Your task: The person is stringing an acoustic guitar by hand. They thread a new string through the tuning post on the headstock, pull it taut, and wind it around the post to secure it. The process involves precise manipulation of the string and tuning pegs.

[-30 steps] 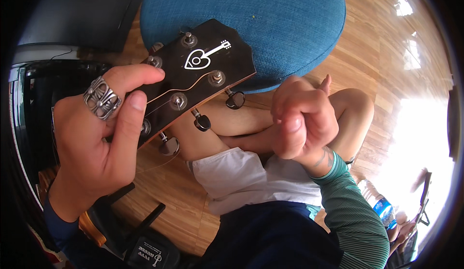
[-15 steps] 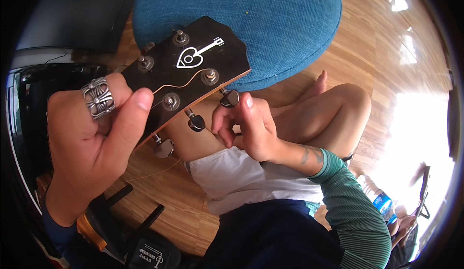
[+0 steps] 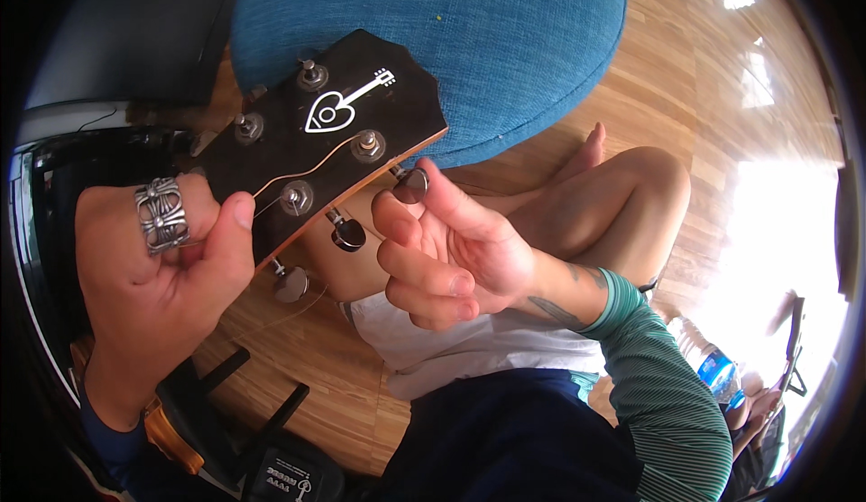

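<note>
A dark guitar headstock (image 3: pixel 284 155) with a white heart-guitar emblem angles up over the blue cushion. My left hand (image 3: pixel 162 276), wearing a chunky silver ring, grips round its lower left part, thumb and forefinger closed beside a bronze string (image 3: pixel 298 175) that runs to a post. My right hand (image 3: pixel 456 258) pinches the upper tuning knob (image 3: pixel 410 185) on the near edge between thumb and index finger, the other fingers curled loosely below. Two more knobs (image 3: pixel 347 235) stick out along that edge, and a loose string end dangles beneath them.
The round blue cushioned seat (image 3: pixel 478 24) is beyond the headstock. A black padded item (image 3: pixel 117 33) is upper left. My crossed legs (image 3: pixel 622 195) rest on the wooden floor (image 3: pixel 686 69). A black stand or case (image 3: pixel 280 466) lies lower left; a plastic bottle (image 3: pixel 717 367) lies right.
My right hand has moved left and turned, from a raised curled shape to a pinch on the tuning knob. The headstock and my left hand have shifted slightly left.
</note>
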Action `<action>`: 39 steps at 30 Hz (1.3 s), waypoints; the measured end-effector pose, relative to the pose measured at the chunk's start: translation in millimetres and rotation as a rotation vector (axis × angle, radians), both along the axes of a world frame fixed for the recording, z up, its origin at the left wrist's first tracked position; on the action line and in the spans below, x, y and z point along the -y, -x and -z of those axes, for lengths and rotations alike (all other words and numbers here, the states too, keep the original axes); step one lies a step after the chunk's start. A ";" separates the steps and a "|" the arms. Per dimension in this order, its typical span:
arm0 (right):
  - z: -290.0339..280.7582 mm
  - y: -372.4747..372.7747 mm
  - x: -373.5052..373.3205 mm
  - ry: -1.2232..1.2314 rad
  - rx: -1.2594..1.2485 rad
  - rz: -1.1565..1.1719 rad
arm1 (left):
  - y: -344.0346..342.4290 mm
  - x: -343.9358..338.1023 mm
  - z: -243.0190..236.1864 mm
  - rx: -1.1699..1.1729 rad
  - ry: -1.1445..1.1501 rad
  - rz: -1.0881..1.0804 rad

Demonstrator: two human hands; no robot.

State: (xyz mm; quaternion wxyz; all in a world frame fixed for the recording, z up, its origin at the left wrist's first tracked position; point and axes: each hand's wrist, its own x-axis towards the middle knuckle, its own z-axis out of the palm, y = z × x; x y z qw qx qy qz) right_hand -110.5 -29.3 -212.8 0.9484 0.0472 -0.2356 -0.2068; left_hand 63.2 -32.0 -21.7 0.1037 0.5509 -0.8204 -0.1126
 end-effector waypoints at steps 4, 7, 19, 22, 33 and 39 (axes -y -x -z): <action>-9.3 7.9 2.5 0.142 -0.385 0.183 | 1.0 -1.5 -1.2 0.041 0.003 0.010; -22.4 17.0 6.5 0.780 -1.280 0.879 | 0.3 -0.8 -3.2 0.067 0.002 0.032; -25.8 26.7 21.1 0.439 -0.726 0.194 | 1.8 1.7 -2.1 0.063 0.015 0.058; -26.5 20.7 13.0 0.867 -1.195 0.767 | 1.9 -0.3 -0.9 0.042 0.007 0.027; -21.5 30.6 29.9 0.361 -0.494 -0.083 | 0.2 0.9 -0.2 0.049 0.013 0.040; -13.2 21.6 24.9 0.179 -0.242 -0.153 | -1.2 0.7 -2.1 0.061 0.018 0.063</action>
